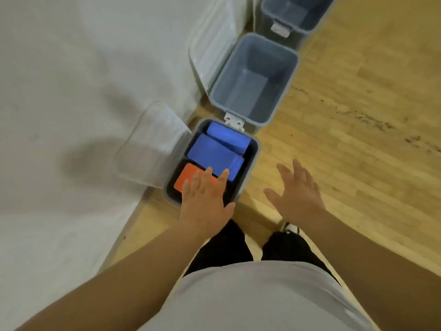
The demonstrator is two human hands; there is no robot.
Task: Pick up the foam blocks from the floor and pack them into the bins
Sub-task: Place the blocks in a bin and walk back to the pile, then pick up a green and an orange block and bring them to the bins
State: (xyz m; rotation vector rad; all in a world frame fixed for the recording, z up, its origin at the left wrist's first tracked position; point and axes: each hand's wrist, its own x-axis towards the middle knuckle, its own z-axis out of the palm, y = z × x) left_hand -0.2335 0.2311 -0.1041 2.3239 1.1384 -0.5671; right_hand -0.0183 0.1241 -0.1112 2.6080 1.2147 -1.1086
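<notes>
The left hand [205,199] is flat, fingers straight and close together and gripping nothing. It reaches over the near rim of the nearest bin [253,161], with its fingertips over the orange foam block [187,179]; whether they press on the block cannot be told. The right hand [298,192] hovers with fingers spread and holds nothing, just right of that bin, above the wooden floor [358,115].

The orange foam block lies flat at the bin's near left corner. Beyond it a blue foam block [210,151] sits tilted, and a second blue foam block [229,136] lies against the far wall. A dark gap remains along the right wall.

The bin's lid [152,144] stands open against the white wall [71,68]. The middle bin [290,84] touches the nearest bin's far edge, with a white latch [235,121] at the join, and holds nothing visible. The far bin [267,10] follows in the same row. The left is closed off by the wall, while bare floor lies to the right.
</notes>
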